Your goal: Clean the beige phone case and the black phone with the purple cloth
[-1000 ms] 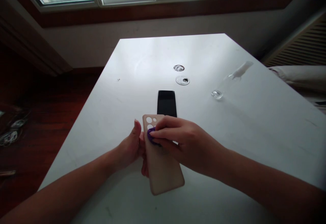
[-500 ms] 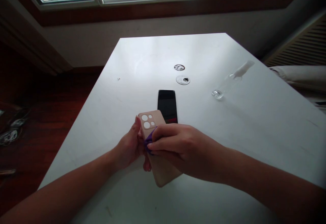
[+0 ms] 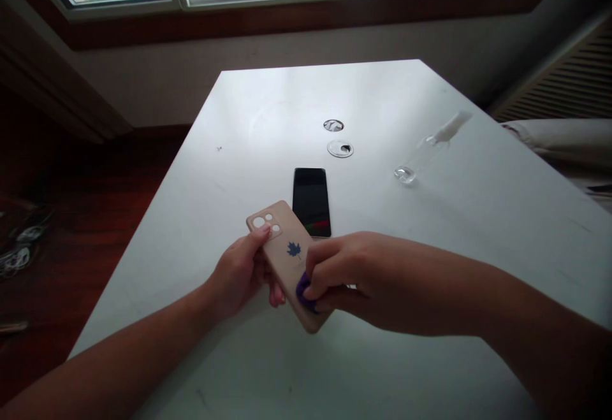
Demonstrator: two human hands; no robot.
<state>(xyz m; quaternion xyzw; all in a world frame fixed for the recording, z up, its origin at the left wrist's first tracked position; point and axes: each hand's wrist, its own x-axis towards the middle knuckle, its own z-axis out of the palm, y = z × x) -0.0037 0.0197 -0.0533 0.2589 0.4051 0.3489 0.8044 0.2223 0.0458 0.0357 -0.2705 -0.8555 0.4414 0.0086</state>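
Holder: Since the frame half a second earlier, my right hand (image 3: 348, 273) had slid toward the lower end of the beige phone case (image 3: 283, 266), the case had swung its camera end leftward, and a leaf print (image 3: 293, 250) had come into view.

Reader: How was each hand set?

Holder: My right hand pinched a purple cloth (image 3: 303, 294) against the back of the case. My left hand (image 3: 240, 272) gripped the case's left edge, thumb beside the camera openings (image 3: 259, 222), fingers beneath. The case was held tilted over the near part of the bench (image 3: 215, 203).

Reader: How far had the work gone?

Holder: The cloth was on the lower back, so I judged the rubbing unfinished; how much of the surface had been covered could not be told. The case was off the phone (image 3: 310, 197), which lay dark side up just beyond it. A clear bottle (image 3: 433, 143) lay apart, to the right.

Reader: Were any labels legible?

Holder: None. The leaf was dark blue; a faint mark below it was too small to read, and no brand showed on phone or bottle.
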